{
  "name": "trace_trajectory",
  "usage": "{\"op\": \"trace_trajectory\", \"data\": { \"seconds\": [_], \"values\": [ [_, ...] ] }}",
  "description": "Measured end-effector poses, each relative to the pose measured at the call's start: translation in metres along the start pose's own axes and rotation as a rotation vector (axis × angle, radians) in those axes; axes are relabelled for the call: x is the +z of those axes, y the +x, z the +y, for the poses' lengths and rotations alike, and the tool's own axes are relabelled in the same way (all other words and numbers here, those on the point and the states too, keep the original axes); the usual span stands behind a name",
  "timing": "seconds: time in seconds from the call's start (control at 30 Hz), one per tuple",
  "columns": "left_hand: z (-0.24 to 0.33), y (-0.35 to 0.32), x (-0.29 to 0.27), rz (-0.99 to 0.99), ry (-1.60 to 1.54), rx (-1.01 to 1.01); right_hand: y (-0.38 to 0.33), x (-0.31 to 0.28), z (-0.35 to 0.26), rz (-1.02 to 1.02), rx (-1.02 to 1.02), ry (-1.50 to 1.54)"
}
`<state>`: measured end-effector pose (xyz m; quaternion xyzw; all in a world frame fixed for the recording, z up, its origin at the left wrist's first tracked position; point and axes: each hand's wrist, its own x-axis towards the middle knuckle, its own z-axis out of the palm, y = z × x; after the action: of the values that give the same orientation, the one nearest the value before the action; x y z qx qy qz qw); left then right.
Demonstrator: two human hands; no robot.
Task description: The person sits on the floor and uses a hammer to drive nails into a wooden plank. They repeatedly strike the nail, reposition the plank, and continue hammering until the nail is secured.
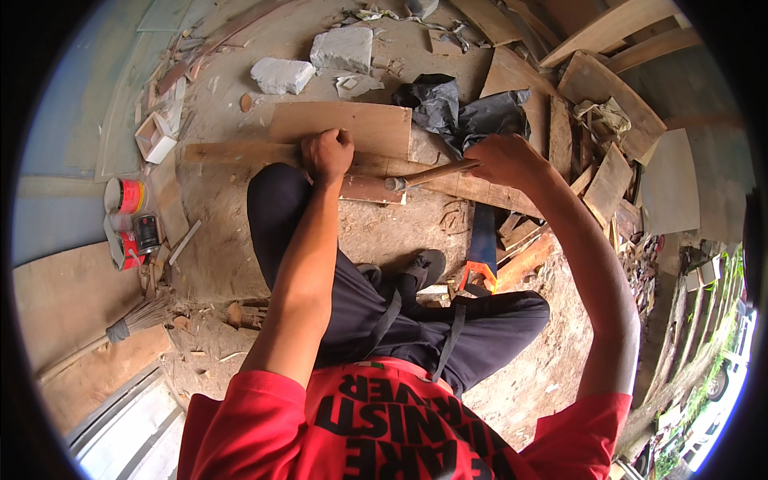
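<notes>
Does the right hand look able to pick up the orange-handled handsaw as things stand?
Probably not without freeing itself first: the right hand grips the hammer. Otherwise likely yes, as the handsaw lies close by, its handle uncovered.

the camera sits up on the person's head, on the left side, and looks down. the red shirt [392,428] is nearest, so it looks big at the bottom. the left hand [326,154] and right hand [508,162] are farther up, above the middle, with the floor [220,232] behind them. the view is wide and round, with black corners, and straight things bend near its edge.
</notes>
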<state>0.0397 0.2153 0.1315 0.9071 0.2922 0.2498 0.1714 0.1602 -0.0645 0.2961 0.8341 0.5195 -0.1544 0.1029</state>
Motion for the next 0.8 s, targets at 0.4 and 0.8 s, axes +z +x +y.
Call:
{"op": "trace_trajectory", "data": {
  "seconds": [0.4, 0.8],
  "values": [
    [0.001, 0.015, 0.0, -0.161, -0.014, 0.055, -0.028, 0.057, 0.013, 0.242, 0.03, 0.058],
    [-0.006, 0.029, 0.014, -0.157, -0.066, 0.199, -0.026, 0.148, 0.005, 0.378, 0.04, 0.292]
  ]
}}
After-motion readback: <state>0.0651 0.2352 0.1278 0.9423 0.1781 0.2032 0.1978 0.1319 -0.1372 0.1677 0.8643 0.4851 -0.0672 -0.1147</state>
